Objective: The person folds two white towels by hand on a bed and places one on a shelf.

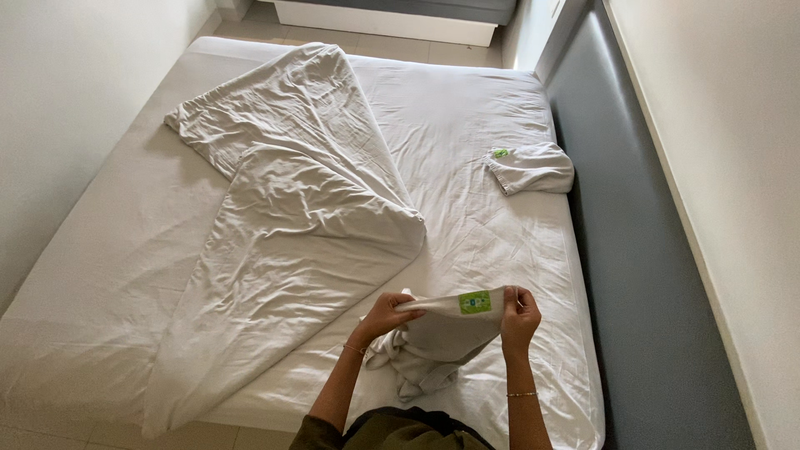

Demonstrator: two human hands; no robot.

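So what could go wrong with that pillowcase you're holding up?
The pillowcase is held only by its top edge between the left hand and right hand, so an end might slip free. Its bunched lower part could stay twisted. The crumpled duvet cover hangs over the edge of the bed and might slide onto the floor.

A wide bed (100, 250) with a white sheet fills the room, pale walls (717, 125) on both sides, a grey headboard (633, 250) right, tiled floor (333, 37) beyond.
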